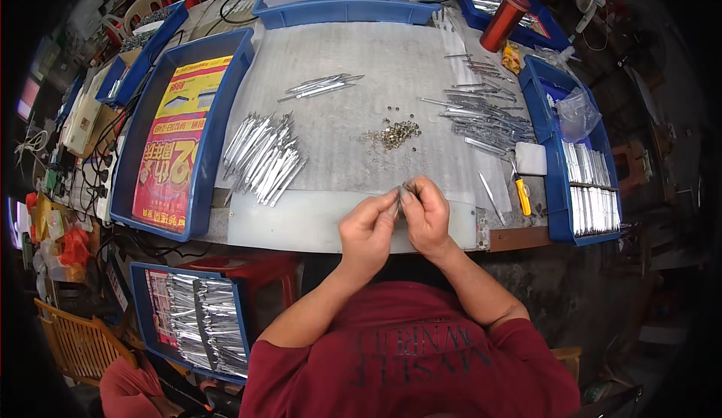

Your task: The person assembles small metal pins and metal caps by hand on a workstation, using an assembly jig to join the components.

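Observation:
My left hand (366, 228) and my right hand (426, 215) meet over the near edge of the grey worktable (391, 65). Their fingertips pinch one thin silver metal strip (399, 195) between them; its details are too small to tell. Just left of my hands lies a fanned pile of similar metal strips (263, 155). A little heap of small brass-coloured parts (392, 134) sits beyond my hands. More metal strips (485, 117) lie scattered at the right, and a small bundle of strips (320, 86) lies farther back.
A blue tray with a red and yellow sheet (180, 136) stands at the left. A blue tray of packed strips (583, 170) stands at the right, another (197, 319) below the table. A yellow-handled tool (522, 195), a copper wire spool (504, 21) and back trays (342, 1) surround the work area.

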Demonstrator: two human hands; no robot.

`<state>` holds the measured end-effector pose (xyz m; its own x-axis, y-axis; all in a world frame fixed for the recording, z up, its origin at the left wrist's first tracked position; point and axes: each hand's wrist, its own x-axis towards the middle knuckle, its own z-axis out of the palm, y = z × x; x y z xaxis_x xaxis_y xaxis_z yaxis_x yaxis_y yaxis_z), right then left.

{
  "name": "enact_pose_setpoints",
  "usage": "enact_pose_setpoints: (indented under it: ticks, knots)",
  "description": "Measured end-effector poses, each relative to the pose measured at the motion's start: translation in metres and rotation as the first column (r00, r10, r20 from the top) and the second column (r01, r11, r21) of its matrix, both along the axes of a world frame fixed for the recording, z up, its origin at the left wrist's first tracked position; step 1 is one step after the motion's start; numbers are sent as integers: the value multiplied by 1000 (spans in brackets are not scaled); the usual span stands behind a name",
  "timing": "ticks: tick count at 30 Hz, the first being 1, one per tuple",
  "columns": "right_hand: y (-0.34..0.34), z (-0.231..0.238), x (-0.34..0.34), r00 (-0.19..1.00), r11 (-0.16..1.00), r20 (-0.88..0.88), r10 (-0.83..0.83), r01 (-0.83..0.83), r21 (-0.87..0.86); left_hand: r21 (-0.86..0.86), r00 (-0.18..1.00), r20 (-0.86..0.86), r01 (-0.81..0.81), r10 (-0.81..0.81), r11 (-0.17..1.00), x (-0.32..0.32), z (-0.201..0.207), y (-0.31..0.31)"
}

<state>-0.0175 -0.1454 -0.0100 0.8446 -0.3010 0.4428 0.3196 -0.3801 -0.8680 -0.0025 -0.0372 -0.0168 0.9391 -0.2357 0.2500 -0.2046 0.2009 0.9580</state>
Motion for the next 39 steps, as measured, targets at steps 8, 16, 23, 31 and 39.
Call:
enact_pose_setpoints:
  ticks: [8, 16, 23, 31, 39]
  knots:
    - [-4, -1, -8, 999, 999, 26, -30, 31, -14, 68, 952, 305, -36, 14, 997, 0, 5, -5]
    - [-5, 4, -13, 997, 995, 23, -67, 68, -73, -258, 933, -251, 192, -258, 947, -7, 6, -2]
    - [-7, 2, -20, 994, 989, 84, -68, 79, -124, -41, 990, 19, 140, -140, 989, -11, -1, -7]
    - [-24, 0, -29, 992, 998, -113, -52, 48, -30, 301, 944, 312, 9, -107, 954, 3, 8, 6]
    - [-58, -6, -50, 991, 972, -73, -113, 95, -217, 756, 766, 467, -88, -441, 648, 15, 11, 42]
